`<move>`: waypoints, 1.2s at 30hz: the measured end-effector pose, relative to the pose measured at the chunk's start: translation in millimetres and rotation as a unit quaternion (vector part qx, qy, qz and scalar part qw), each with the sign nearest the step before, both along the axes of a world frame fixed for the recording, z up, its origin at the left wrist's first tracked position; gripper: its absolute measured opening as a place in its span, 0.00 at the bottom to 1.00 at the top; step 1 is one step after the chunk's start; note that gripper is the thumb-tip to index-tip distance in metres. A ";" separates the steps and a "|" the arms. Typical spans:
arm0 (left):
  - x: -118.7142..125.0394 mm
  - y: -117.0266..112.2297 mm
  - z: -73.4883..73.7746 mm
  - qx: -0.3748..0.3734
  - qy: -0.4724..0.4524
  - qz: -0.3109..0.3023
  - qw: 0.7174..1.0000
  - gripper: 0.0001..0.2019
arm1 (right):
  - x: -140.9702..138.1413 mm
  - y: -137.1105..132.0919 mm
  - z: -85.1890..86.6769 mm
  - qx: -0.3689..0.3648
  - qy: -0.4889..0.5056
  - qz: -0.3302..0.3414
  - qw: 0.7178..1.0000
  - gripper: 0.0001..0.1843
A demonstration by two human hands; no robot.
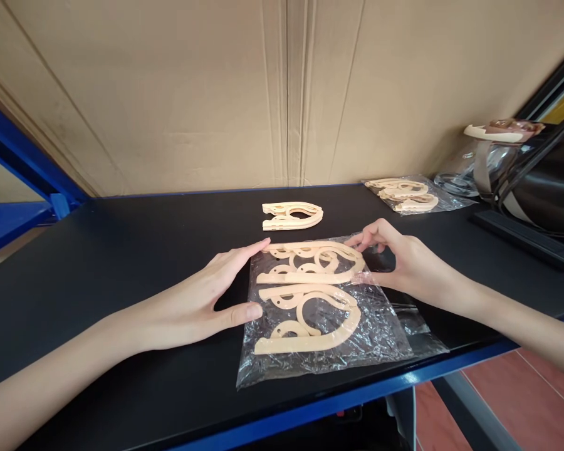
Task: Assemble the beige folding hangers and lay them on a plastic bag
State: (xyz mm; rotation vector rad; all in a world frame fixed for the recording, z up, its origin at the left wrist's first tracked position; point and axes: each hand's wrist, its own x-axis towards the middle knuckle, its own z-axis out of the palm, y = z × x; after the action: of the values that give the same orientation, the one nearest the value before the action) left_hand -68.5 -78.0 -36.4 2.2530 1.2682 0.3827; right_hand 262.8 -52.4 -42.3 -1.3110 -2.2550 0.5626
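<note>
A clear plastic bag lies flat on the black tabletop, with beige folding hangers folded up inside it. My left hand is at the bag's left edge, fingers stretched out and thumb spread apart. Its fingertips touch the upper left corner, and its thumb lies by the lower hanger. On the right side, my right hand has curled fingers and thumb around the curved end of the upper hanger, at the bag's edge. The thumb tip looks partly covered by film. Behind the bag lies another folded hanger, unwrapped.
A second bag of beige hangers lies at the back right. Beside it are a clear container with a brown-and-cream top and a dark bag. Cardboard stands behind the tabletop, which has a blue front edge.
</note>
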 end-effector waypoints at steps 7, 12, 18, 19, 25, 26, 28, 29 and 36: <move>2.0 1.8 -1.9 0.016 -0.001 -0.007 1.000 0.37 | -21.9 4.8 -5.5 0.026 0.052 0.010 0.998 0.20; 1.5 3.9 -3.2 0.014 -0.022 -0.006 1.000 0.35 | -28.7 5.0 -8.0 0.025 0.070 0.004 0.997 0.21; 5.6 1.9 -4.5 0.056 0.032 -0.011 0.998 0.38 | -32.9 12.9 -10.5 0.036 0.055 0.032 0.997 0.22; 6.0 1.9 -5.4 0.073 0.053 -0.011 0.996 0.38 | -31.7 14.8 -10.8 0.031 0.065 0.042 0.997 0.23; -2.5 12.9 -11.7 0.124 0.124 -0.031 0.984 0.41 | -10.5 35.1 -5.9 0.092 0.051 -0.009 0.994 0.16; -4.0 14.5 -12.1 0.120 0.127 -0.039 0.984 0.42 | -7.0 41.5 -3.1 0.120 0.013 -0.016 0.993 0.14; -4.7 15.3 -11.9 0.111 0.128 -0.057 0.984 0.42 | -3.3 57.0 4.4 0.153 -0.046 -0.006 0.987 0.08; -3.9 14.4 -11.5 0.108 0.126 -0.061 0.984 0.41 | -3.9 65.7 8.5 0.160 -0.052 0.005 0.986 0.06; 3.4 2.8 -8.6 0.118 0.081 -0.052 0.988 0.43 | -44.3 125.6 21.2 0.125 -0.081 0.172 0.974 0.29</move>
State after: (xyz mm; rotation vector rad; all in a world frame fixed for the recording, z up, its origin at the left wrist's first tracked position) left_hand -65.1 -75.2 -45.0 2.5844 1.2338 0.3324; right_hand 218.5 73.2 -21.2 -0.8758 -2.6104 0.2764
